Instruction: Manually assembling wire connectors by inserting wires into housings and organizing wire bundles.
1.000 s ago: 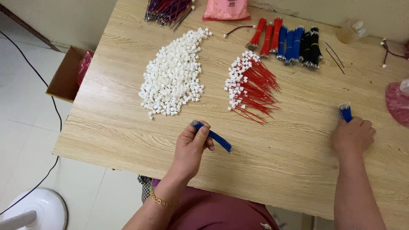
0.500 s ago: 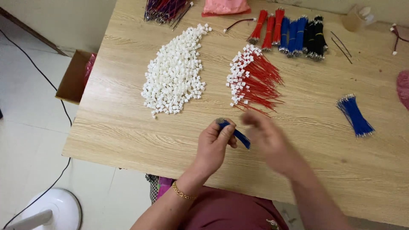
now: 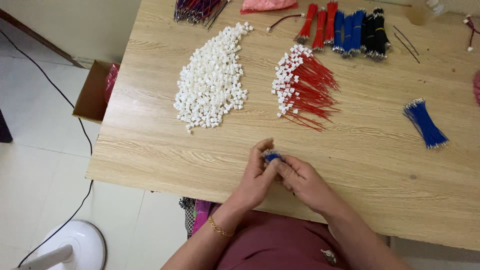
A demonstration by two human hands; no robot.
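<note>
Near the table's front edge my left hand (image 3: 256,175) and my right hand (image 3: 299,178) meet around a small bundle of blue wires (image 3: 272,156), fingers of both closed on it. Only the bundle's tinned tip shows above the fingers. A pile of small white plastic connectors (image 3: 212,80) lies ahead on the left. To its right spreads a fan of red wires with white connectors on their ends (image 3: 302,90). A loose bunch of blue wires (image 3: 425,123) lies at the right, apart from both hands.
Bundles of red, blue and black wires (image 3: 345,27) line the wooden table's (image 3: 150,145) far edge, with dark wires (image 3: 197,7) and a pink bag (image 3: 262,5) at the back left. A cardboard box (image 3: 92,92), a black cable (image 3: 75,115) and a white fan base (image 3: 70,245) are on the floor at left.
My right hand left the blue bunch on the right and came across to join my left hand on the small blue bundle. The camera view shifted slightly.
</note>
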